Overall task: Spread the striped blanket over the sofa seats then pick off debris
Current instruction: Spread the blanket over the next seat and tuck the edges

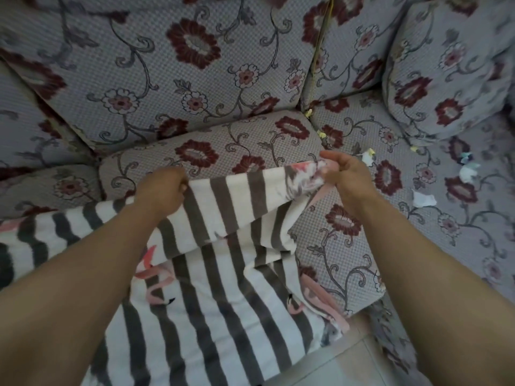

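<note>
While the striped blanket (223, 246) remains bunched and folded over itself, the spreading step is judged to be at an early stage. It lies at the 6 to 8 o'clock area of the view, covering the left seat cushion (211, 151) only at its front portion and hanging over the sofa's front edge toward the floor (348, 355).

The left hand (161, 190) grips the upper blanket edge with its fingers curled round the fabric. The right hand (345, 176) pinches a gathered corner of the same edge; its fingers are partly closed on the cloth, with the thumb extended forward.

Remaining work, as judged from the layout:
1. Draw the edge toward the backrest cushions (181, 51) at 12 o'clock.
2. Extend the fabric toward 3 o'clock over the right seat cushion (390, 246), which is uncovered.
3. Pick off debris.

Debris is visible on the right seat: white paper scraps (423, 199) at 3 o'clock and small yellow bits (322, 134) near the cushion gap at 1 o'clock.

All upholstery is grey with a dark red floral pattern. A loose throw pillow (451, 71) rests at 2 o'clock. Pale floor tile shows at 5 o'clock.
</note>
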Motion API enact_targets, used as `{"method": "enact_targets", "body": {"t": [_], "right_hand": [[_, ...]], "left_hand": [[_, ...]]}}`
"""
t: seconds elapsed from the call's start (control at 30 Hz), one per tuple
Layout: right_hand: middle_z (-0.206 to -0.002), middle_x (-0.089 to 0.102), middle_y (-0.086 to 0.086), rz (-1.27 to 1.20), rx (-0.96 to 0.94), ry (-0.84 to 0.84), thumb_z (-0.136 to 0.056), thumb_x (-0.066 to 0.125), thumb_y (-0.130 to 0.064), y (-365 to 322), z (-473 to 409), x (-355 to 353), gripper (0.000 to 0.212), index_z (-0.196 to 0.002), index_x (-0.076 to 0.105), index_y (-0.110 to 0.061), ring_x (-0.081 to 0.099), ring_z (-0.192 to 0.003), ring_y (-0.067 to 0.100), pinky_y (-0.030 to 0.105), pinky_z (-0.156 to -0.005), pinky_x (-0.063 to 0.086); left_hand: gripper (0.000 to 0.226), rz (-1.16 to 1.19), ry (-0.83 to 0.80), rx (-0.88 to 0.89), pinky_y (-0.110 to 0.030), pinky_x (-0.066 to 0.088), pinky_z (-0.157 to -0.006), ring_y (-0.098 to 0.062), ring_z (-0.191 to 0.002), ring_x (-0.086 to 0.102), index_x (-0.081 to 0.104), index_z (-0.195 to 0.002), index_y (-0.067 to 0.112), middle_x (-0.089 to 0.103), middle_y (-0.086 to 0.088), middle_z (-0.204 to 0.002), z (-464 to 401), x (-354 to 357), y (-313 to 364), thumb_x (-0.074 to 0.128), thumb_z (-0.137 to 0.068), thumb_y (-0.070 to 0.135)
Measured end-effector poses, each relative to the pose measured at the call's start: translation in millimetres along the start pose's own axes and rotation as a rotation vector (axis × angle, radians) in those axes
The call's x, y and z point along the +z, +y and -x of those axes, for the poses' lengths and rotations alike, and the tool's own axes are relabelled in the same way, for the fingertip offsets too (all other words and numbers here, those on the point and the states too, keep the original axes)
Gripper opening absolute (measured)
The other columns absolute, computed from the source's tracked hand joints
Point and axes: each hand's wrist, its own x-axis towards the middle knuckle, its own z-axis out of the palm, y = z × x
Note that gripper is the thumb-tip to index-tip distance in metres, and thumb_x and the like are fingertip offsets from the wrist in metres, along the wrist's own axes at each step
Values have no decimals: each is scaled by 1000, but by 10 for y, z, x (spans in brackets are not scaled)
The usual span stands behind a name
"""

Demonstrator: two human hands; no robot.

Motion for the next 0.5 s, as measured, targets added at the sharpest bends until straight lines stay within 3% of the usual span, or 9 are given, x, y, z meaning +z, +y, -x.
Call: {"method": "enact_targets", "body": {"t": [0.07, 0.13, 0.2, 0.23, 0.3, 0.37, 0.5], "right_hand": [[-109, 60, 4, 326, -41, -38, -87, 62, 0, -75, -43, -62, 32, -117, 62, -9, 58, -103, 19, 34, -93, 49], [-101, 59, 8, 587, -72, -61, -86, 65, -4, -156, -90, -181, 24, -109, 64, -4, 56, -96, 22, 38, -87, 47], [-89, 58, 14, 601, -47, -119, -84, 68, -9, -249, -136, -352, 13, -89, 64, 2, 53, -84, 24, 38, -76, 43], [-84, 56, 15, 533, -31, -155, -84, 68, -13, -295, -178, -444, 20, -85, 62, 6, 50, -79, 23, 38, -73, 39], [-83, 54, 14, 318, 21, -178, -86, 67, -18, -419, -291, -592, 25, -83, 59, 5, 49, -79, 23, 37, -75, 38], [-83, 59, 13, 183, 23, -125, -88, 64, -16, -519, -489, -633, 17, -84, 63, 0, 54, -79, 24, 37, -76, 44], [-69, 57, 14, 468, -130, 151, -83, 68, -19, -583, -1123, -403, 24, -76, 63, 3, 55, -68, 24, 34, -64, 45]], "left_hand": [[11, -26, 129, 13, -41, 48, -73, -37, -91, 55, 60, -95, 9, 61, -20, -97, -72, -239, 23, 52, -87, 8], [13, -49, 181, 23, -41, 48, -71, -38, -90, 54, 61, -96, 11, 59, -22, -95, -125, -505, 88, 52, -87, 8], [15, -82, 223, 41, -40, 48, -71, -39, -88, 54, 61, -98, 10, 57, -23, -95, -167, -758, 180, 53, -87, 7], [16, -101, 242, 43, -39, 46, -71, -39, -89, 54, 62, -99, 9, 57, -24, -97, -184, -864, 227, 53, -87, 7], [18, -100, 258, 31, -40, 43, -72, -38, -94, 53, 63, -102, 6, 58, -25, -99, -257, -1008, 309, 53, -87, 4], [19, -99, 242, 20, -38, 43, -70, -37, -97, 55, 63, -103, 4, 61, -23, -100, -401, -1057, 362, 53, -87, 5], [17, -146, 215, -13, -35, 43, -66, -36, -90, 59, 63, -100, 4, 64, -21, -98, -832, -929, 368, 53, -86, 7]]}}
